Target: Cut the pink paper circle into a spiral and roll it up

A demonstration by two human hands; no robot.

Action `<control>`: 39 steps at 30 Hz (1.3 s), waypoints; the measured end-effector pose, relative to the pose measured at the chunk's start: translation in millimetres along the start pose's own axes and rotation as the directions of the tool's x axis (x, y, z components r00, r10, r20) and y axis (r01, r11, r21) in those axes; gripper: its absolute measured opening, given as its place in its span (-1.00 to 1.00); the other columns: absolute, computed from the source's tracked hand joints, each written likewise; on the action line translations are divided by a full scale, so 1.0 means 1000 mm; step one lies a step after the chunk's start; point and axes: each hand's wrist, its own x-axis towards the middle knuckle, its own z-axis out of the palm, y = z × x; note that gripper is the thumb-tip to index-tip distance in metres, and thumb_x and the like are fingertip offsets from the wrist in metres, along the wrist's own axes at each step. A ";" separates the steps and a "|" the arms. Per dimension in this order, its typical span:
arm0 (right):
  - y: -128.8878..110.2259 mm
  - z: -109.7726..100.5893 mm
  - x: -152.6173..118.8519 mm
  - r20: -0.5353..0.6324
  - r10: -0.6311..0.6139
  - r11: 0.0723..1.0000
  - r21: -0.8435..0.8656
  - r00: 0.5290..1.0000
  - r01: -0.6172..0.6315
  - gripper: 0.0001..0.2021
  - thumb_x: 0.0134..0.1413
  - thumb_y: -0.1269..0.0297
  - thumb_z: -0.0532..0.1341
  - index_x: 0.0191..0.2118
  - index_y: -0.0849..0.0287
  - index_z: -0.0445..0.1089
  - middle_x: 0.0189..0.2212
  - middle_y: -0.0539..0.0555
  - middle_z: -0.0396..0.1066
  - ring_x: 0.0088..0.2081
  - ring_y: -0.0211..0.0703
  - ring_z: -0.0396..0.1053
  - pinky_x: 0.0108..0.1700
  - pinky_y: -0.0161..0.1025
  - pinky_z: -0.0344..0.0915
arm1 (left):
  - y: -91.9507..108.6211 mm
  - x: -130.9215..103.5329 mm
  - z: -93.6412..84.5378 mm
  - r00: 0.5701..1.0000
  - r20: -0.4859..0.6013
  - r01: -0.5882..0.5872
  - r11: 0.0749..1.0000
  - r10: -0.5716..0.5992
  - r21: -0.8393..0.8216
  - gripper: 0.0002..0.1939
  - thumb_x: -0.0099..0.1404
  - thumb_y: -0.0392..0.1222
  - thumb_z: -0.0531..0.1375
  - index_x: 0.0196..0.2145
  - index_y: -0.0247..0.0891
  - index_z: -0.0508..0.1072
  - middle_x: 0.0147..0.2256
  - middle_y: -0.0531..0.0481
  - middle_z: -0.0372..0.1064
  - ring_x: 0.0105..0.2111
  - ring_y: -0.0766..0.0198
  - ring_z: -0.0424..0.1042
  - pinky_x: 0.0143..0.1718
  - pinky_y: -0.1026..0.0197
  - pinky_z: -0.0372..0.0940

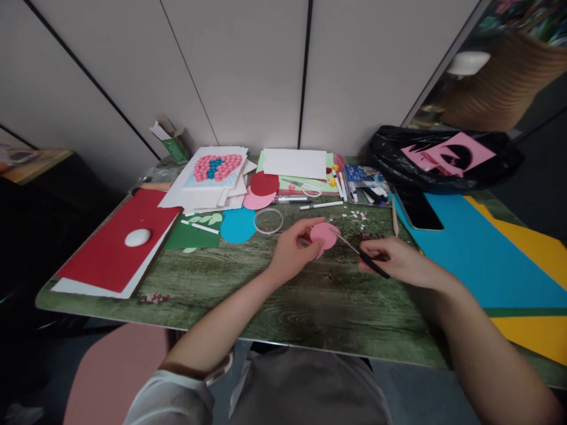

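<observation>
My left hand pinches a round piece of pink paper between thumb and fingers above the table. A narrow pink strip hangs below the piece near my thumb. In my right hand is a pair of scissors with dark handles. Its blades reach to the right edge of the pink paper. Just beyond my left hand lie a clear ring and a blue paper circle. Small white paper scraps are scattered behind the scissors.
Red paper with a white oval object lies at left. Behind are a heart picture, white-handled scissors and markers. At right, a phone rests on blue paper, near a black plastic bag.
</observation>
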 end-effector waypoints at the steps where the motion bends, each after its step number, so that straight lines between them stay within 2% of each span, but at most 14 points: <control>1: 0.000 0.000 0.000 0.001 -0.001 1.000 -0.004 1.000 0.001 -0.61 -0.06 0.05 0.21 -0.60 0.16 0.05 -0.64 -0.11 -0.05 -0.54 -0.35 -0.04 -0.53 -0.38 -0.08 | 0.001 0.000 0.000 1.000 -0.003 0.004 1.000 -0.004 0.000 -0.58 0.10 -0.31 0.20 -0.03 -0.23 0.39 -0.29 -0.03 0.41 -0.37 0.35 0.33 -0.37 0.32 0.23; 10: 0.002 0.000 0.000 -0.002 -0.004 0.999 -0.043 1.000 0.004 -0.55 -0.05 -0.06 0.18 -0.61 0.15 0.00 -0.64 -0.12 -0.07 -0.55 -0.35 -0.06 -0.54 -0.37 -0.09 | 0.003 0.000 0.000 0.999 -0.021 0.024 0.999 -0.025 -0.031 -0.58 0.08 -0.32 0.20 -0.05 -0.26 0.39 -0.41 0.02 0.39 -0.45 0.40 0.28 -0.41 0.34 0.20; 26: 0.003 -0.002 -0.002 -0.011 -0.004 0.999 -0.040 1.000 0.004 -0.60 -0.01 0.03 0.17 -0.61 0.16 0.00 -0.64 -0.13 -0.08 -0.55 -0.36 -0.07 -0.53 -0.37 -0.10 | 0.001 0.002 -0.002 0.996 -0.092 -0.004 0.999 0.001 -0.035 -0.63 0.07 -0.33 0.20 -0.11 -0.24 0.40 -0.44 0.07 0.37 -0.47 0.40 0.28 -0.44 0.35 0.15; 34: 0.001 0.001 0.000 0.021 0.015 0.999 0.042 1.000 -0.016 -0.62 -0.08 0.06 0.23 -0.61 0.16 0.04 -0.63 -0.12 -0.04 -0.54 -0.36 -0.05 -0.54 -0.38 -0.10 | 0.001 0.000 0.001 0.998 -0.055 0.013 1.000 -0.014 -0.020 -0.66 0.08 -0.33 0.19 -0.13 -0.25 0.41 -0.45 0.08 0.35 -0.47 0.41 0.28 -0.45 0.36 0.15; 39: 0.001 0.003 0.003 0.020 -0.014 0.999 0.039 1.000 0.013 -0.62 -0.07 0.07 0.21 -0.60 0.16 0.03 -0.63 -0.12 -0.05 -0.54 -0.37 -0.06 -0.55 -0.38 -0.11 | -0.002 0.000 0.004 1.000 -0.013 0.003 1.000 -0.003 -0.016 -0.65 0.08 -0.34 0.18 -0.12 -0.24 0.41 -0.47 0.09 0.35 -0.47 0.41 0.30 -0.42 0.34 0.18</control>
